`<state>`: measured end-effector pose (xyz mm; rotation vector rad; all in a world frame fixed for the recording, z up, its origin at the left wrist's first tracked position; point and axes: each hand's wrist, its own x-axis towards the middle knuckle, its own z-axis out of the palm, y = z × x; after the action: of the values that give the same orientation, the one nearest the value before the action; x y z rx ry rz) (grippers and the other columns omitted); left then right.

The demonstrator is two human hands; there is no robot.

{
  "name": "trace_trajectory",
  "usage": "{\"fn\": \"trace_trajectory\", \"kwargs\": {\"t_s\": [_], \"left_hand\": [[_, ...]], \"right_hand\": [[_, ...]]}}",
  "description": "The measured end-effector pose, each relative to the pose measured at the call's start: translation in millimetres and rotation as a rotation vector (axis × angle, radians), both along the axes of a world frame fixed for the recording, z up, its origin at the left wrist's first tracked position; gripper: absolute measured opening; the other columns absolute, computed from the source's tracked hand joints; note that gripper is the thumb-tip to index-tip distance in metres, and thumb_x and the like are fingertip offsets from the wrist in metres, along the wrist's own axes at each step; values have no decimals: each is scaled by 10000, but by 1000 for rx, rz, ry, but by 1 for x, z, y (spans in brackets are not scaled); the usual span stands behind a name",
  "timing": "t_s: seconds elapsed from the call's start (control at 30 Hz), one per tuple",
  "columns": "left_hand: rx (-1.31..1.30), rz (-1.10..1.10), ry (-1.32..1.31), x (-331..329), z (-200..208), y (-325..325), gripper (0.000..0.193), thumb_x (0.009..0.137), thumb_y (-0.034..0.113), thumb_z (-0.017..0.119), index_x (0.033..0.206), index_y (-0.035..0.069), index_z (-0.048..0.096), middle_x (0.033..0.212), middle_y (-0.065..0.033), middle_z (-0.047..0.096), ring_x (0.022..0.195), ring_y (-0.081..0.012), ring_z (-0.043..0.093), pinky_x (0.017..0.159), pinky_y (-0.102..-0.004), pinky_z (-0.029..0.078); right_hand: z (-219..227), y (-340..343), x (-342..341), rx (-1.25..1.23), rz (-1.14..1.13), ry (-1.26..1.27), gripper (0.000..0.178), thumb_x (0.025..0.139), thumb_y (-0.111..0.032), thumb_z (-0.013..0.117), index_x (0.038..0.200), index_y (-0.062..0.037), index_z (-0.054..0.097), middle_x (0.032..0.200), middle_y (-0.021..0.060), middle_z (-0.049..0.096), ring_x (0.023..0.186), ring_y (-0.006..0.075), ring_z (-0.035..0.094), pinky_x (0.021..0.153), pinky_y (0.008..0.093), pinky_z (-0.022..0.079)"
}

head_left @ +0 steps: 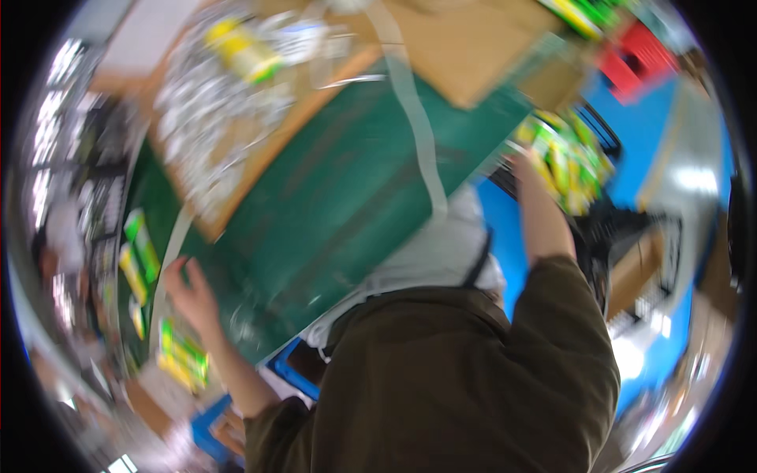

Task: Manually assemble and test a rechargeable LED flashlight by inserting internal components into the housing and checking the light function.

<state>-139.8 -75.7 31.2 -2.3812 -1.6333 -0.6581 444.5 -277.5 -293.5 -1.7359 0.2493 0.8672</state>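
- Left grip: the left hand (193, 298) is at the left side of the green tabletop (331, 205), fingers apart; nothing is seen in it. Contact with the surface cannot be confirmed.
- Right grip: the right hand (516, 163) is just past the tabletop's right edge, beside a heap of yellow-and-green packets (566, 162). Blur hides the fingertips; whether they are apart, together or clamped on a packet cannot be told.
- Heaped packets: off the tabletop's right edge, against a dark crate frame; presumably massed there to be within arm's reach.
- Cardboard tray (292, 130): on the tabletop's far left part, bearing a pile of clear plastic pieces (209, 118). Its raised edge probably keeps the loose pieces from spreading.
- Yellow container (243, 51): lies tilted on that pile, green at one end.
- Pale strip (422, 138): crosses the tabletop from its far side to the near edge; a possible snag.
- Cardboard sheet (473, 47): covers the tabletop's far part and limits the bare area.
- Further packets (140, 251): at the tabletop's left margin, beyond the left hand.
- Red crate (639, 61): beyond the tabletop's far right corner, above blue floor (639, 158).
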Motion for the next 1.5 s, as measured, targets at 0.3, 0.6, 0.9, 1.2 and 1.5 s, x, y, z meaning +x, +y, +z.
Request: {"fn": "trace_trajectory", "kwargs": {"t_s": [0.3, 0.6, 0.9, 1.2, 1.5], "left_hand": [[-79, 817, 194, -139, -42, -56, 598, 881, 437, 602, 1302, 28, 489, 1330, -223, 441, 1249, -391, 394, 1065, -501, 291], [196, 373, 144, -145, -37, 48, 579, 857, 405, 663, 1255, 16, 502, 1385, -237, 425, 1300, -398, 379, 1083, -483, 302], [-215, 709, 21, -142, -45, 193, 627, 885, 560, 555, 1291, 89, 470, 1275, -160, 538, 1173, -348, 541, 913, -492, 469], [-940, -203, -1681, -49, 22, 124, 437, 924, 404, 388, 1148, 46, 498, 931, -122, 632, 645, -246, 616, 572, -398, 548], [-1436, -499, -1812, 106, -10, 77, 441, 960, 413, 435, 1224, 61, 471, 1019, -163, 644, 805, -278, 654, 720, -441, 555]], "right_hand": [[7, -40, -9, -20, 405, -348, 419, 903, -280, 594, 1196, 18, 557, 1059, 157, 601, 897, 261, 606, 717, 388, 563], [74, -18, -49, 16, -83, -739, 427, 907, -256, 641, 1148, 83, 539, 1073, 167, 604, 859, 246, 580, 770, 376, 473], [215, 4, -114, 366, -37, -1253, 199, 943, -41, 532, 1113, 33, 461, 1145, 151, 555, 948, 232, 561, 901, 354, 439], [298, 55, -182, 409, 345, -1862, 259, 797, 28, 608, 738, -73, 377, 1129, 195, 541, 925, 264, 547, 845, 364, 417], [316, 230, -305, 1151, 647, -1477, 275, 748, 82, 653, 757, -59, 417, 941, 151, 592, 751, 276, 561, 643, 334, 442]]}}
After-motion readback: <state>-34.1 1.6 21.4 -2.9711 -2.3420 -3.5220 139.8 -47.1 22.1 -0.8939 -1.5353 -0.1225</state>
